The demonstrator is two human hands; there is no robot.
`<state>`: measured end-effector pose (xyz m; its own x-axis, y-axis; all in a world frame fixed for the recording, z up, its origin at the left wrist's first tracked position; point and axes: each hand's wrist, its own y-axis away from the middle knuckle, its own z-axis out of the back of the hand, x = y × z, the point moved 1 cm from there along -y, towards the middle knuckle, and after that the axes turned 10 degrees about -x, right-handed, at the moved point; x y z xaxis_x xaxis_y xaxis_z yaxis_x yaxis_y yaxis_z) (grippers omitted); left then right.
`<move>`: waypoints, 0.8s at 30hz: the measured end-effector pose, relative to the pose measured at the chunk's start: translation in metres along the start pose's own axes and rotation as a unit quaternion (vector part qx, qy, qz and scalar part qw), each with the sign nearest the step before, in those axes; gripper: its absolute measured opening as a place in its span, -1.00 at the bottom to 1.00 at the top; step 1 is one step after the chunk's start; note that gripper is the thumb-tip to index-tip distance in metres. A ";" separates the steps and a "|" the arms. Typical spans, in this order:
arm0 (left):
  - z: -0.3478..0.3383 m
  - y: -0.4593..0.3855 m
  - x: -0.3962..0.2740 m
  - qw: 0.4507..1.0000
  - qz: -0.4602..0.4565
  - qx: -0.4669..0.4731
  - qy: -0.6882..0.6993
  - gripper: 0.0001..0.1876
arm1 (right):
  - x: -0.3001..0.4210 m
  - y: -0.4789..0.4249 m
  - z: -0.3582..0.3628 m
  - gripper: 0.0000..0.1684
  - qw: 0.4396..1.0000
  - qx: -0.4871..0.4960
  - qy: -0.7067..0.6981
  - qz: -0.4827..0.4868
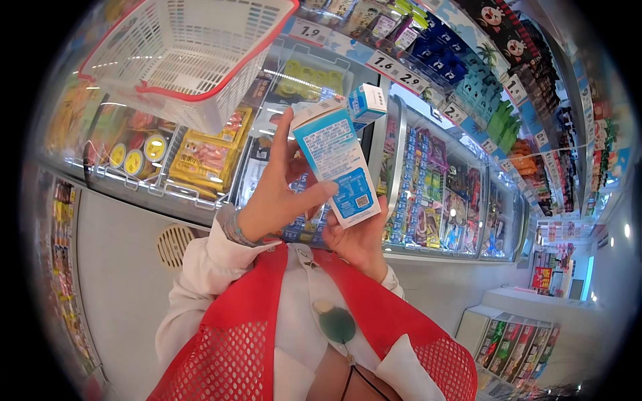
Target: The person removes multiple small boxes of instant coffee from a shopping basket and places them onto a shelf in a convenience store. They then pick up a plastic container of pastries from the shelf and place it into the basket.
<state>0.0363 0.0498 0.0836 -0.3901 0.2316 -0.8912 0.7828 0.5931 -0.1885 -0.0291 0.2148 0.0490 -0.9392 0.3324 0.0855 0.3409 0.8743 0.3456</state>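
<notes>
A blue-and-white carton (333, 165), printed with small writing and a square code, is tilted in front of my chest. My left hand (276, 185), with a bracelet at the wrist, grips it from the left, thumb across its printed face. My right hand (358, 238) supports its lower end, with some fingers hidden underneath. Just behind its upper right corner is a second blue-and-white carton (368, 103); I cannot tell what that one rests on. Beyond both hands stretches a glass-topped chest freezer (313, 55) holding packaged food.
A white plastic shopping basket (200, 55) with a red rim stands over the freezer at upper left. Yellow food packets (203, 158) and round yellow-lidded tubs (135, 160) lie in wire compartments. Shelves of snack bags (441, 55) with price tags rise behind. A round floor grate (173, 245) is at left.
</notes>
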 end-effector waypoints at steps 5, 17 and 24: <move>0.004 -0.002 -0.008 1.000 0.028 -0.013 0.004 0.07 | 0.000 0.000 0.000 0.06 0.986 0.038 0.164 -0.016; 0.008 0.002 -0.012 0.999 0.025 -0.009 0.031 0.05 | -0.006 0.010 -0.023 0.28 0.878 -0.063 0.426 0.209; 0.007 0.003 -0.012 0.998 0.039 -0.008 0.045 0.04 | -0.004 0.010 -0.027 0.30 0.861 -0.044 0.445 0.242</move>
<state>0.0468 0.0436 0.0903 -0.3706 0.3466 -0.8617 0.8056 0.5817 -0.1125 -0.0225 0.2128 0.0770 -0.3608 0.2126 0.9081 0.7329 0.6667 0.1351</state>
